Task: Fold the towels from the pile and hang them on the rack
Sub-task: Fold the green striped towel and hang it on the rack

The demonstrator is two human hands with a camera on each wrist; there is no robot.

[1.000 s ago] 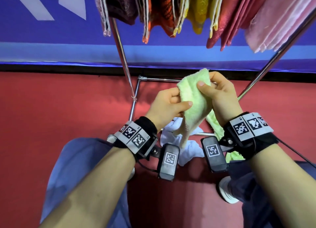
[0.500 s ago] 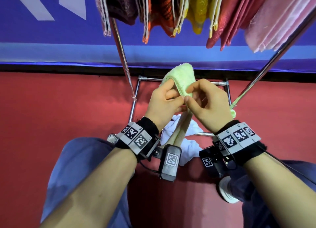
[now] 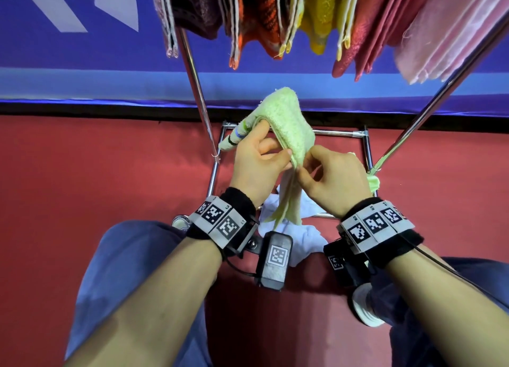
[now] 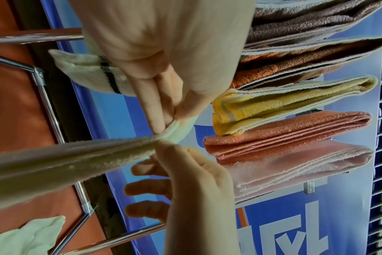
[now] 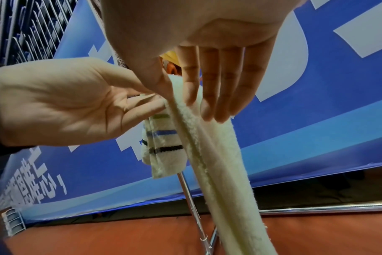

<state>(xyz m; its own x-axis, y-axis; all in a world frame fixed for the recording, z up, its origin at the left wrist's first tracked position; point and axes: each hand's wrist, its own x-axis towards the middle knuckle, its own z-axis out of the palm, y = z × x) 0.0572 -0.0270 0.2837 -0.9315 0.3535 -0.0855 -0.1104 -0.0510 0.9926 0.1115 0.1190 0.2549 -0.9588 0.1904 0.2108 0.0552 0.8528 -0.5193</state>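
Green terry towel point(image 3: 286, 119) held mid-air below rack point(image 3: 192, 72), doubled over. Left of towel: striped end point(image 3: 234, 139) hanging loose past left hand point(image 3: 256, 165), thumb and fingers pinching folded layers, likely to keep edges matched. Right of towel: right hand point(image 3: 330, 176) pinching long tail near same spot, other fingers spread, probably to draw it straight. Under towel: white and green cloths point(image 3: 297, 229) of pile on red floor. Above: hung towels point(image 3: 316, 14) crowding rack.
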